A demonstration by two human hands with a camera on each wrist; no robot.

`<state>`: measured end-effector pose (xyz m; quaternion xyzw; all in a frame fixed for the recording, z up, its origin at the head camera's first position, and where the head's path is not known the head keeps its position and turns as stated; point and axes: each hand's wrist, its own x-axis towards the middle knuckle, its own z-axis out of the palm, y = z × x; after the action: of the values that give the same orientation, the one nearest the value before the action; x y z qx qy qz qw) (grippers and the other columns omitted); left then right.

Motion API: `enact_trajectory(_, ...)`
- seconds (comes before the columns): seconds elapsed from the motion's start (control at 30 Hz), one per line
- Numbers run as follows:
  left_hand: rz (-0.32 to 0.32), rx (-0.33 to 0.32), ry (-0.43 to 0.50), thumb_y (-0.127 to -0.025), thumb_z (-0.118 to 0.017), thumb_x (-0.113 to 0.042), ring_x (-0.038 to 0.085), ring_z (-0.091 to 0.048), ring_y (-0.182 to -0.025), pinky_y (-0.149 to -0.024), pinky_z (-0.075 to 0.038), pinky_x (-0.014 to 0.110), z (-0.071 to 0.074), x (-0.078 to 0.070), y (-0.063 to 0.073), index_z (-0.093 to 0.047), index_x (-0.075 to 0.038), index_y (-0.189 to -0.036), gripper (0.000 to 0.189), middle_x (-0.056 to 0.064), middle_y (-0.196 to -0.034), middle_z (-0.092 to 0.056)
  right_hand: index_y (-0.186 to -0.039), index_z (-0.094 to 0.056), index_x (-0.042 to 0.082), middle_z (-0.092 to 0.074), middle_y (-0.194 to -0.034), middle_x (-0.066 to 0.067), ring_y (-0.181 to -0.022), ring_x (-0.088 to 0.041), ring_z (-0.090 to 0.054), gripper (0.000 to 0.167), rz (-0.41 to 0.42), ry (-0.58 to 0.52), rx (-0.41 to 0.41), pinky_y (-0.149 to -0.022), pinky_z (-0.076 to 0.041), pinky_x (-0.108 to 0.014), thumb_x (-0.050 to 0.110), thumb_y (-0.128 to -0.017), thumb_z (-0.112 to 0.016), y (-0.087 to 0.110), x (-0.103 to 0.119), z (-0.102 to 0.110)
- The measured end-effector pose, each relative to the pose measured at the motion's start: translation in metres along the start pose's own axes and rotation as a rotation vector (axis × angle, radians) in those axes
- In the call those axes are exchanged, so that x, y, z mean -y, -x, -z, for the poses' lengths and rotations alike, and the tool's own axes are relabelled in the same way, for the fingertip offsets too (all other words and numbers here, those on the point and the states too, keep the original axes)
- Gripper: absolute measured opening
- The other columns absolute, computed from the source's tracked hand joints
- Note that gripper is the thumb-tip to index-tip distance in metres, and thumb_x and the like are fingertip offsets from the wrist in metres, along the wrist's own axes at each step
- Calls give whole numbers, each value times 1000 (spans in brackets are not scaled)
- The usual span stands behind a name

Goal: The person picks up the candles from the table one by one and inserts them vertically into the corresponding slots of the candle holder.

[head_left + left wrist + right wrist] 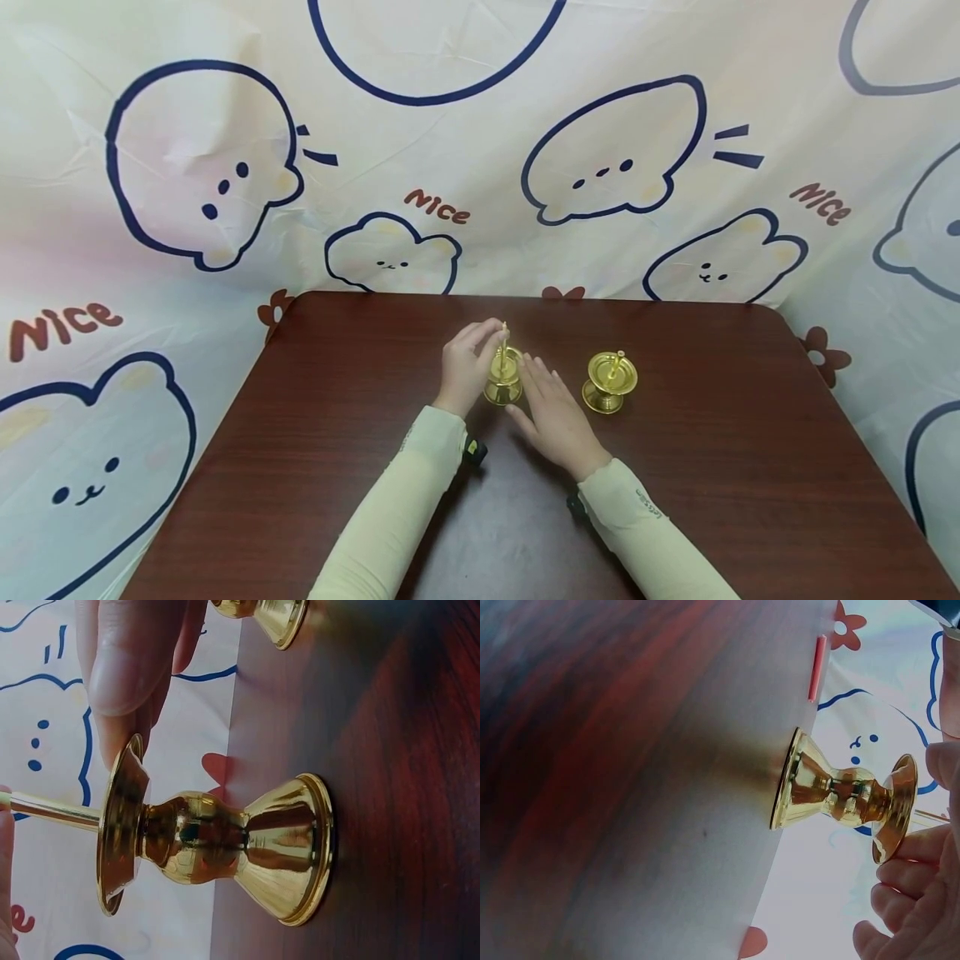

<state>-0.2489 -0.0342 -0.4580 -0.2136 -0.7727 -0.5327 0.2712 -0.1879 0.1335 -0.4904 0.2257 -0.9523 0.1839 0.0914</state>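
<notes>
A shiny gold candle holder (502,392) with a flared foot, a shallow dish and a thin upright stem stands on the table. My left hand (468,367) is at its left, thumb and fingertips pinching the top of the stem (56,808). From the right, my right hand (555,417) reaches to the dish with its fingers extended. In the right wrist view, the right fingertips (922,844) lie right at the dish's rim. The left wrist view shows the holder's foot (292,855) down on the wood.
A second gold candle holder (609,383), of the same shape, stands upright to the right of my right hand. The dark brown wooden table (337,467) runs back to a pale cloth backdrop (495,150) printed with cartoon animals.
</notes>
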Motion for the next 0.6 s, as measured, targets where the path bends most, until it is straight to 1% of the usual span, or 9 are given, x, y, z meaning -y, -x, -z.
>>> enact_trajectory(0.07, -4, -6, 0, -98, -69, -13, 19, -71, -97, -87, -57, 28, -1, 1, 0, -76, -3, -108, 17, 8, -102, -74, -156, -31, -2, -31, -162, -19, -150, -35, -28, 70, -1, 2, 3, -119, -26, -53, 38, -104, -56, 0, 0, 1)
enact_trajectory(0.27, 10, -12, -18, -97, -69, -14, 19, -71, -98, -88, -57, 27, -3, -1, 1, -76, -4, -108, 16, 8, -102, -74, -156, -31, -2, -31, -162, -19, -150, -35, -28, 71, -4, 15, 6, -119, -27, -53, 39, -104, -56, 0, -1, 1)
enact_trajectory(0.4, 23, -9, -20, -96, -71, -14, 20, -71, -101, -89, -57, 30, -2, -3, 1, -76, -3, -109, 18, 9, -105, -74, -156, -31, -1, -31, -162, -18, -151, -34, -28, 70, -9, 9, 14, -120, -25, -51, 38, -104, -56, -1, 0, 1)
enact_trajectory(0.5, 58, 16, 3, -96, -72, -14, 22, -70, -104, -90, -57, 34, 1, -5, 1, -74, -3, -110, 19, 9, -108, -74, -156, -31, -1, -31, -162, -18, -151, -34, -27, 70, -11, 8, 19, -121, -24, -51, 39, -104, -56, 0, 0, 0)
enact_trajectory(0.6, 107, 66, 41, -96, -72, -13, 22, -69, -107, -92, -56, 36, 5, -5, 0, -72, -5, -112, 19, 8, -111, -74, -156, -32, -1, -31, -162, -18, -150, -34, -28, 70, -9, 15, 16, -120, -25, -51, 39, -104, -56, -1, 0, 0)
